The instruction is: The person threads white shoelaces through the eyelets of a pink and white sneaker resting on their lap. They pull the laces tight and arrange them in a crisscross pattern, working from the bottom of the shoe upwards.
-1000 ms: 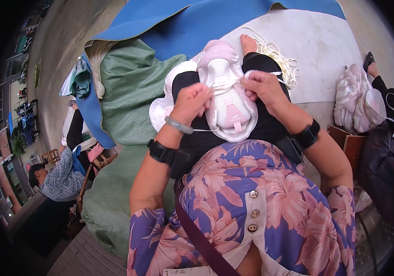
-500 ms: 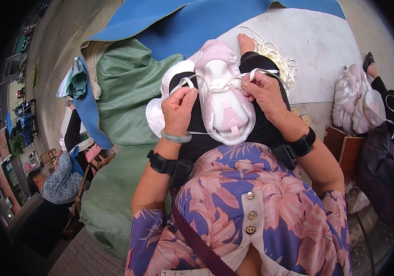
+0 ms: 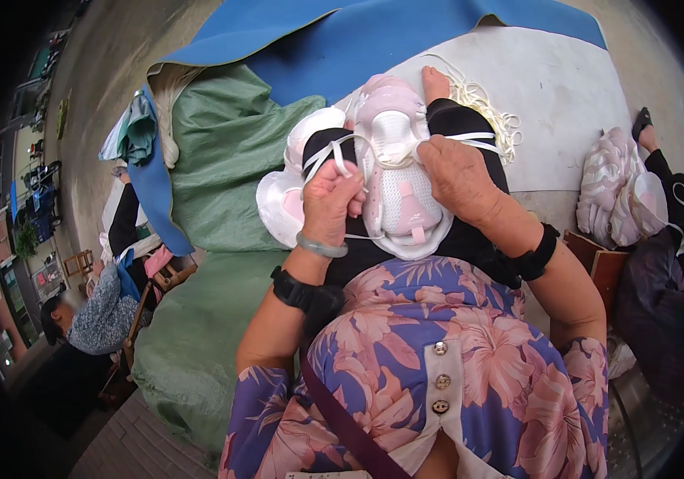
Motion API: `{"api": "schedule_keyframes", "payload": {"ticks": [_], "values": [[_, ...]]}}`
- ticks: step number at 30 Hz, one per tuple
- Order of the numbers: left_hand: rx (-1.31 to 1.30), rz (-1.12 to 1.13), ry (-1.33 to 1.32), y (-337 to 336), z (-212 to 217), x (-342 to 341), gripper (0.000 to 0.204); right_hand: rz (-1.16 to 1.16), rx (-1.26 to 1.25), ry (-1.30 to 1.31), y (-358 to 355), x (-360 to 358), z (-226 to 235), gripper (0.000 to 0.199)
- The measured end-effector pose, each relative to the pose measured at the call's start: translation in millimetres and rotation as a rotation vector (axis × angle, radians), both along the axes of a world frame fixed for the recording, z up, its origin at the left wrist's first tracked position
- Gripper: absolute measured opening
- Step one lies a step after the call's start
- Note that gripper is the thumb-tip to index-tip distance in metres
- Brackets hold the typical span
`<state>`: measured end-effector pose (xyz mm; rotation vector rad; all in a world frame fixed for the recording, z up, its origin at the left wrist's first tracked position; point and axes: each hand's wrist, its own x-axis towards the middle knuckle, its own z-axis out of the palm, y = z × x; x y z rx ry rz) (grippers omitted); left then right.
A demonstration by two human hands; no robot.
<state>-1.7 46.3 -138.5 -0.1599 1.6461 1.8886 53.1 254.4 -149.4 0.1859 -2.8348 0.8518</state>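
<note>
The pink shoe (image 3: 396, 172) lay lengthwise away from the person, left hand (image 3: 331, 199) pinching the white lace (image 3: 327, 155) at its left side, right hand (image 3: 457, 177) pressed closed on its right.

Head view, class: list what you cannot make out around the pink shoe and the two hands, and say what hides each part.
- Pink shoe: its right side is covered by the right hand.
- White lace: where it ends is hidden inside the left hand grip.
- White shoe pieces on the lap: partly hidden behind the left hand.
- Pile of white laces on the ground: single strands too small to count.
</note>
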Motion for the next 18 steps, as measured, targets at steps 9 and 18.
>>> {"api": "schedule_keyframes", "payload": {"ticks": [9,18], "values": [[-0.16,-0.012,0.43,21,-17,-4,0.011,-0.306,-0.617,-0.194,-10,19,-15,0.022],[-0.307,-0.041,0.613,20,-27,-3,0.015,-0.175,-0.633,-0.255,1,28,-17,0.039]]}}
